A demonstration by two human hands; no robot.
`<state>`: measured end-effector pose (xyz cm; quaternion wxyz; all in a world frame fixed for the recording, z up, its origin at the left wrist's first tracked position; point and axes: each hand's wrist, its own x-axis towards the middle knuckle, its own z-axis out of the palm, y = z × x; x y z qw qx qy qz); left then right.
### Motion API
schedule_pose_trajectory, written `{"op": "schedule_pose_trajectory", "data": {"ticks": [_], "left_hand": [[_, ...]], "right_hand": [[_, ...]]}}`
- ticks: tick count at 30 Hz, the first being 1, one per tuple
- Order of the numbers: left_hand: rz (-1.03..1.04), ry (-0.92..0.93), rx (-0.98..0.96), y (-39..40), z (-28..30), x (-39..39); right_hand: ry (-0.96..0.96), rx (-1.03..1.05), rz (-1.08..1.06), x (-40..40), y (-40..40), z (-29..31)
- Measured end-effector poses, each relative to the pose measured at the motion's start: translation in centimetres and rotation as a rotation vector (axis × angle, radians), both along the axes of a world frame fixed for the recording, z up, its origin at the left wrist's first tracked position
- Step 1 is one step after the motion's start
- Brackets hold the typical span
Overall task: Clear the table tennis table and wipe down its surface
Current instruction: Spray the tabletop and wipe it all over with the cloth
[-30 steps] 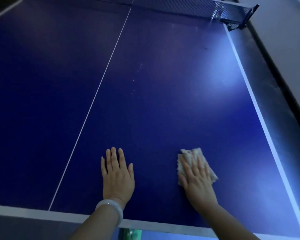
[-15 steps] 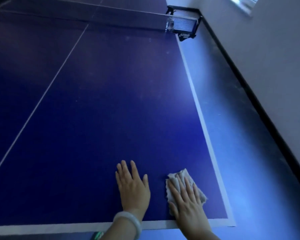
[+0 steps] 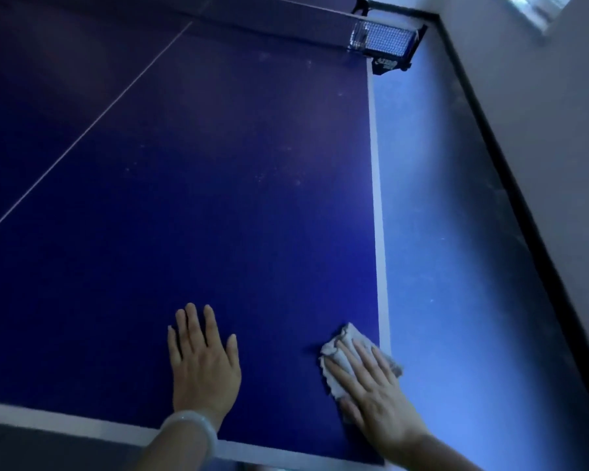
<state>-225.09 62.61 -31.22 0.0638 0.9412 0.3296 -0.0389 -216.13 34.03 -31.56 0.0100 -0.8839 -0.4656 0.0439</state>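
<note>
The blue table tennis table [image 3: 218, 198] fills the view, with white lines along its near and right edges. My left hand [image 3: 203, 363] lies flat on the surface near the near edge, fingers apart, holding nothing, a pale bangle on its wrist. My right hand [image 3: 374, 389] presses a crumpled white cloth [image 3: 337, 355] flat against the table at its near right corner. Part of the cloth hangs over the right edge line.
The net [image 3: 252, 15] crosses the far end, and its clamp post [image 3: 385, 45] sticks out past the right edge. A strip of blue floor [image 3: 456, 266] runs between the table and a wall with a dark skirting board [image 3: 510, 185].
My right hand has slid the cloth rightward to the table's right edge. My left hand stays flat on the surface. My head has turned right, bringing more floor and wall into view.
</note>
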Motion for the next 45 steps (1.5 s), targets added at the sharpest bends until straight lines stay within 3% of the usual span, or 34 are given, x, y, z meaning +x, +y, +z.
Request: {"op": "schedule_pose_trajectory", "data": {"ticks": [2,5,7,12,15,17,22,24,29,33,36,39,42,44,45], "left_hand": [[-0.001,0.006,0.023,0.0,-0.1,0.0],[-0.002,0.002,0.033,0.0,-0.1,0.1],[0.002,0.008,0.041,0.1,-0.1,0.1],[0.010,-0.007,0.049,0.1,-0.5,0.0],[0.004,-0.009,0.050,0.2,-0.7,0.0],[0.000,-0.006,0.041,0.2,-0.5,0.1],[0.025,-0.006,0.017,0.1,0.0,0.3],[0.030,-0.006,0.013,0.1,0.0,0.3],[0.047,0.032,0.013,0.1,0.2,0.4],[0.198,-0.030,-0.008,-1.4,1.5,2.6],[0.475,-0.116,-0.080,-4.3,2.3,7.8],[0.775,-0.159,-0.209,-6.7,2.3,14.2],[0.913,-0.111,-0.110,-8.1,1.3,17.4],[0.932,-0.085,-0.037,-8.4,0.5,17.8],[0.940,-0.069,-0.026,-8.4,0.2,17.8]], "right_hand": [[0.016,0.000,-0.081,3.6,1.5,0.0],[0.078,0.065,-0.391,7.6,5.7,0.2],[0.106,0.080,-0.456,7.7,8.6,0.0],[0.120,0.053,0.140,4.9,8.3,-0.7],[0.066,0.019,0.284,7.6,5.0,-0.7],[0.040,-0.001,0.209,10.2,3.8,-0.4],[0.106,0.023,-0.236,14.8,6.4,0.7],[0.104,0.017,-0.292,14.2,8.4,0.7],[0.097,0.005,0.365,11.5,8.2,-0.1],[0.029,-0.046,0.616,18.0,6.3,0.1],[0.015,-0.051,0.482,24.1,6.8,0.0],[0.055,-0.002,0.146,29.0,8.1,0.0],[0.069,0.074,-0.130,29.4,9.2,0.2],[0.058,0.101,-0.124,27.1,9.2,-0.1],[0.053,0.106,-0.023,25.8,8.7,-0.4]]}}
